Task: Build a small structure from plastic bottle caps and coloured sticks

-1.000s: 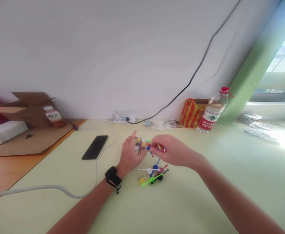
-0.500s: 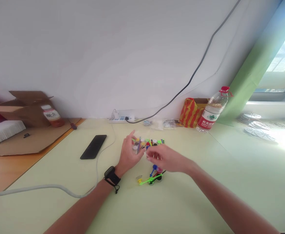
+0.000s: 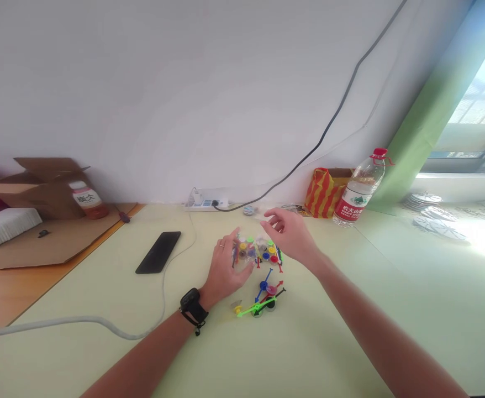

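Clear plastic packaging with coloured spinner pieces [image 3: 253,251], round discs and thin arrows, lies on the table between my hands. My left hand [image 3: 225,271] is at its left side, with thumb and fingers spread around the edge; I cannot tell how firmly they touch it. Beyond the pieces, my right hand [image 3: 288,232] reaches over the table, thumb and index fingertips apart beside a pale bit of clear plastic [image 3: 261,217]. Nearer to me lie several loose spinners: a blue arrow [image 3: 263,285], a bright green arrow [image 3: 257,305] and a yellow disc [image 3: 237,309], with red and black ones among them.
A black phone [image 3: 158,252] and a pale cable [image 3: 164,293] lie left of my hands. Along the wall stand a power strip [image 3: 207,205], a striped bag [image 3: 322,193] and a water bottle [image 3: 357,193]. Farther left are a cardboard box [image 3: 56,190] and a drink bottle [image 3: 89,200].
My right hand has moved away from the packaging, up and right toward the plastic near the wall. My left hand has spread slightly, and more of the coloured pieces show.
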`<act>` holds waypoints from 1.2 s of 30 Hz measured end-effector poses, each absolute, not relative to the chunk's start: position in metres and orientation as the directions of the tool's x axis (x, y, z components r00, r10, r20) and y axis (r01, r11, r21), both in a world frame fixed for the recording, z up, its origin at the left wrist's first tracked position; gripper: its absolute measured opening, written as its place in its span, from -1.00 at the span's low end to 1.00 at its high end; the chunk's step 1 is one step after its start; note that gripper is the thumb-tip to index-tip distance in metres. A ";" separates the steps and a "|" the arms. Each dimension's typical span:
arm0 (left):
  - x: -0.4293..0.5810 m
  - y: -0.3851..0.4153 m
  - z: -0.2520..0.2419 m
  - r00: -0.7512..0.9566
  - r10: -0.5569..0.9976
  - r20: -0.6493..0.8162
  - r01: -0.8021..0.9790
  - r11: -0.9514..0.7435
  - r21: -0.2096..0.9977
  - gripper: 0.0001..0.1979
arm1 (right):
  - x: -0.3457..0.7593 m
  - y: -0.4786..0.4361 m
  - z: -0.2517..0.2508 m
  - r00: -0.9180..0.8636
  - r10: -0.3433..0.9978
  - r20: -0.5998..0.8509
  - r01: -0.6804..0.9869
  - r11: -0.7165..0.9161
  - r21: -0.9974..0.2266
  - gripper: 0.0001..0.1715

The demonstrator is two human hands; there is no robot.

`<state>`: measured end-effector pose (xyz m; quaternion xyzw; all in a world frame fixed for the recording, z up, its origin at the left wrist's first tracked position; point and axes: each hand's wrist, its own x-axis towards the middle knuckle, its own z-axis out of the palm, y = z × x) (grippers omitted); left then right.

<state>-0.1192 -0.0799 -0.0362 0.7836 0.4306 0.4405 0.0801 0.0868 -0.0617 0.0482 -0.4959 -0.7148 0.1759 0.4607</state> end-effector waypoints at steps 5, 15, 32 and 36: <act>-0.121 -0.080 -0.038 0.208 0.763 0.612 0.565 -0.604 0.562 -0.16 | 0.102 -0.065 0.043 -0.065 0.812 0.580 0.715 0.443 -0.540 -0.88; -0.121 -0.077 -0.043 0.171 0.782 0.600 0.543 -0.583 0.605 -0.15 | 0.118 -0.077 -0.011 -0.696 0.714 0.074 0.639 0.663 -0.390 -0.77; -0.116 -0.085 -0.033 0.274 0.755 0.595 0.572 -0.626 0.530 -0.16 | 0.128 -0.072 0.071 -0.246 0.826 0.508 0.470 0.559 -0.683 -0.80; -0.117 -0.087 -0.032 0.290 0.748 0.597 0.538 -0.644 0.545 -0.17 | 0.110 -0.064 0.062 -0.331 0.841 0.427 0.564 0.539 -0.625 -0.80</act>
